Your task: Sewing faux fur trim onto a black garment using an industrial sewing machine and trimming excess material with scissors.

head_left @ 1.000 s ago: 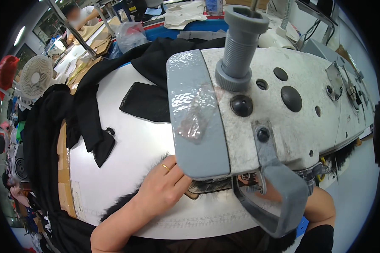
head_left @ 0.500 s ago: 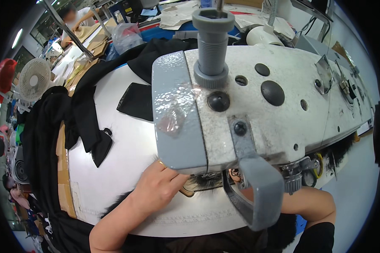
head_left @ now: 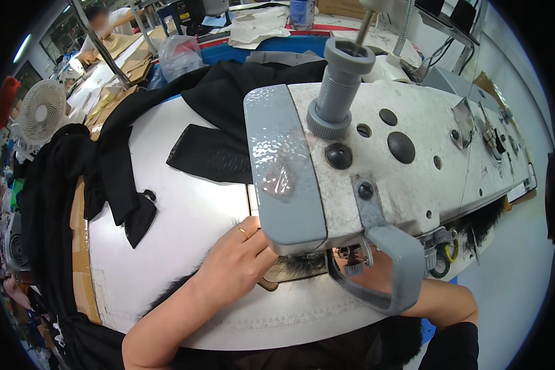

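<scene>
A grey-white sewing machine [head_left: 413, 172] spans the centre and right, with a grey guard bracket [head_left: 401, 290] at its near end. My left hand [head_left: 243, 262], wearing a gold ring, has curled fingers at the head's left lower edge; their tips are hidden. Black fur [head_left: 299, 265] shows under the head beside it, and more lies along my forearm. My right hand [head_left: 367, 268] reaches under the head behind the bracket, its fingers mostly hidden. Both are over the white work table [head_left: 139, 271].
Black fabric [head_left: 61, 160] drapes over the table's left and back, with loose black pieces [head_left: 203, 151] near the machine. A white fan [head_left: 41, 111] stands at the left. A co-worker [head_left: 98, 34] works at another table. Cardboard, paper and a plastic bag [head_left: 179, 55] lie behind.
The camera view shifts slightly, moving the machine left, then back right. My hands stay beside and under the head, with slight movement of my left fingers and right forearm.
</scene>
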A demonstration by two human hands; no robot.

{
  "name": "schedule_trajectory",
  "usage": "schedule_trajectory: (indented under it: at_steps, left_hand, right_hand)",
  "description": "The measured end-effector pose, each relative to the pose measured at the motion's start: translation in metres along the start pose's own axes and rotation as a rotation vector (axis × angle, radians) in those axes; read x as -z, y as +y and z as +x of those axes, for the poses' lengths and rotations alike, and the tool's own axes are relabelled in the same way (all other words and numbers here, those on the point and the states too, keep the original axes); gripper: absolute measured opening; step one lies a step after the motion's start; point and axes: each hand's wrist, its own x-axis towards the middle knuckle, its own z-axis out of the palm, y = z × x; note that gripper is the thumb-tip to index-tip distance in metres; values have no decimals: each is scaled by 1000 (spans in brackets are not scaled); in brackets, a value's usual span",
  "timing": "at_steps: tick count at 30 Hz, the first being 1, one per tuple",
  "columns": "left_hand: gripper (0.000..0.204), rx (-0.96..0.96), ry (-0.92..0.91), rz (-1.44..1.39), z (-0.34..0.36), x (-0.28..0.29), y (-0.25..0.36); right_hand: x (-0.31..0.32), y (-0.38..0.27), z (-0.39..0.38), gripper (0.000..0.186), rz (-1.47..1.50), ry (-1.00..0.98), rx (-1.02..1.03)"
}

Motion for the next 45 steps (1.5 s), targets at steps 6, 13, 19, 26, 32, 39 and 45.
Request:
schedule_trajectory:
  at_steps: [6,13,19,26,32,39,45]
  left_hand:
    - [12,36,-72,-30,4,2,1]
    - [14,61,1,30,11,9,10]
    - [9,129,-137,30,-3,0,5]
    - [9,116,44,48,-2,-10,7]
    - [9,169,-106,18,-17,-11,2]
    - [13,118,-105,107,-10,-6,6]
    - [21,118,-98,90,-3,-1,10]
  right_hand:
    - [25,-11,5,38,61,-37,3]
    - [3,-7,7,31,-169,-71,74]
    - [-19,8,6,19,-273,242,276]
    - [10,-2,16,6,-178,361,308]
    - [-8,-3,13,6,-361,259,179]
    - [2,-1,21,12,-217,100,183]
    - [1,-3,8,14,-41,191,138]
